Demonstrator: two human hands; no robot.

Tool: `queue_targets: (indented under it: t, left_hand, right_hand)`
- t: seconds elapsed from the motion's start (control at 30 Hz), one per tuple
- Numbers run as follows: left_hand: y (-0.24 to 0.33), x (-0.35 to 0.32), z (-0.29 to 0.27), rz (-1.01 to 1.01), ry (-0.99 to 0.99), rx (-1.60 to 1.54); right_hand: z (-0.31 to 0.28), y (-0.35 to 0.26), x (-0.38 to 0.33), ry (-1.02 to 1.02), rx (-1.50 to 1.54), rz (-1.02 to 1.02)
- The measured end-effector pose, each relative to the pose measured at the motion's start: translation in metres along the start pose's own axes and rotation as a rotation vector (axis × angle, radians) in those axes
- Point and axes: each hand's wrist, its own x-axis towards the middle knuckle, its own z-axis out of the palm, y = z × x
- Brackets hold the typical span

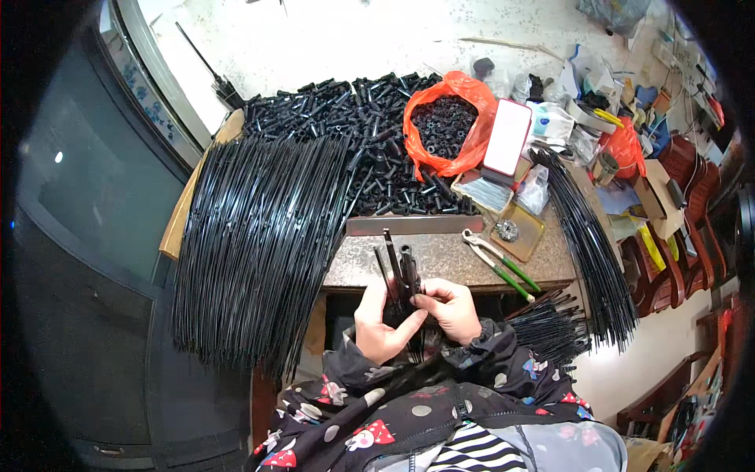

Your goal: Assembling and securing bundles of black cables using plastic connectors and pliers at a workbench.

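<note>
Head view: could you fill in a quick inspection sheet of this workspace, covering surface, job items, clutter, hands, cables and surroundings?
Surface: speckled tabletop, largely covered.
Job items: slender black pieces in hand; long black rods spread at left; short black tubes piled behind.
Clutter: open orange-red bag holding small black parts; green-handled pincers.
Hands: left hand grips the slender pieces; right hand pinches at them.
Cables: cannot tell; upper right too jumbled.
Surroundings: dark panel left, red-brown wooden furniture right.
</note>
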Motion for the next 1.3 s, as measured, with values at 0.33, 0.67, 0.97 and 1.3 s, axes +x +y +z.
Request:
queue_targets:
  t: [0.33, 0.67, 0.97, 1.3]
  left_hand:
    - [-0.008, 0.007, -0.023, -0.179, -0.207, -0.286]
    - [-0.025, 0.001, -0.038, -0.26, -0.386, -0.616]
    - [-0.03, 0.006, -0.026, -0.106, -0.383, -0.427]
    - [-0.036, -0.005, -0.003, -0.174, -0.146, -0.134]
  right_hand:
    - [0.003, -0.004, -0.003, -0.102, -0.077, 0.002]
    - [0.003, -0.01, 0.004, -0.19, -0.007, 0.366]
    - [0.006, 0.01, 0.012, -0.132, 0.145, 0.23]
    - [0.012, 0.008, 0.005, 0.117, -0.25, -0.21]
